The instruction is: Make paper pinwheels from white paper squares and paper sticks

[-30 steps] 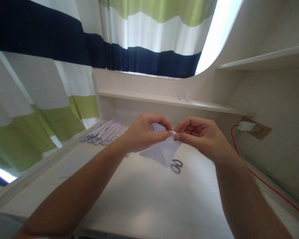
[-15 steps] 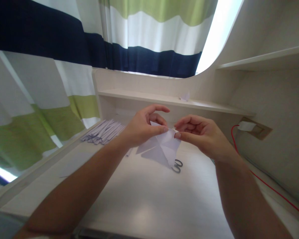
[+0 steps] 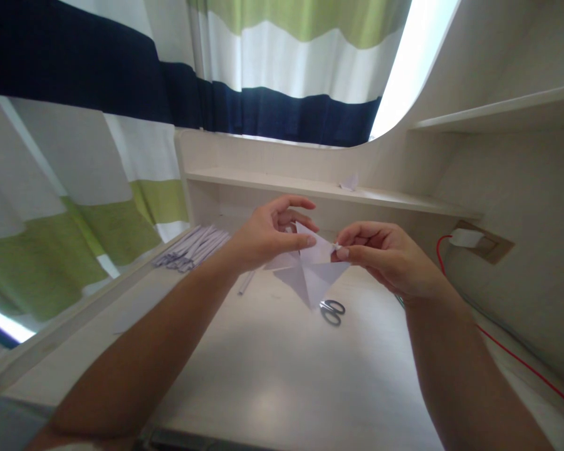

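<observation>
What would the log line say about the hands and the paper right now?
left hand: holds folded paper | right hand: pinches its small tip | paper: above desk | scissors: on desk, below paper | paper strips: far left

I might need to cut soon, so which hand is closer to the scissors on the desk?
Right. The right hand is just above and right of the scissors; the left hand is farther, up and left. Both hold the folded paper.

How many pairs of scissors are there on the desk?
1. The scissors lie on the desk, just below the folded white paper that the left hand and the right hand hold. Only the handles show; the blades are hidden behind the paper.
</observation>
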Tool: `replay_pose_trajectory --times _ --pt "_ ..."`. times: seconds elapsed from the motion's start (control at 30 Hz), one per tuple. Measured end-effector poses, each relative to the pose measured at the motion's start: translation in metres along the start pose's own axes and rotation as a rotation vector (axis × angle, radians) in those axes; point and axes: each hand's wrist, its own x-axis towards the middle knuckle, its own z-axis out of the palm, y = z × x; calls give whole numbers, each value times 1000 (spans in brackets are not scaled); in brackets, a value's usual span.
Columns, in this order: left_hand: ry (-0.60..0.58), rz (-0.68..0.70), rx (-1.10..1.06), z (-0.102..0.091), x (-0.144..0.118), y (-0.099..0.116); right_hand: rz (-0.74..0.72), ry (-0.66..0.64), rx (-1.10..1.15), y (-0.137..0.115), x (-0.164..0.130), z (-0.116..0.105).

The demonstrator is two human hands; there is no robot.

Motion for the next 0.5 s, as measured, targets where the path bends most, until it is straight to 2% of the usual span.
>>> replay_pose_trajectory --times 0.07,0.17,0.3,0.4,0.5 --pt "53 -27 -27 -4 3 -1 1 37 54 -1 1 -1" --pt "112 -139 -59 -8 9 -8 -11 98 90 -1 2 -5" --pt "34 -268 -90 -11 16 -25 -60 133 59 1 3 -12" --pt "35 -202 -105 -11 18 -34 -108 147 -9 3 3 -15" --pt "58 -112 -122 -8 16 -31 -127 161 -74 2 2 -15"
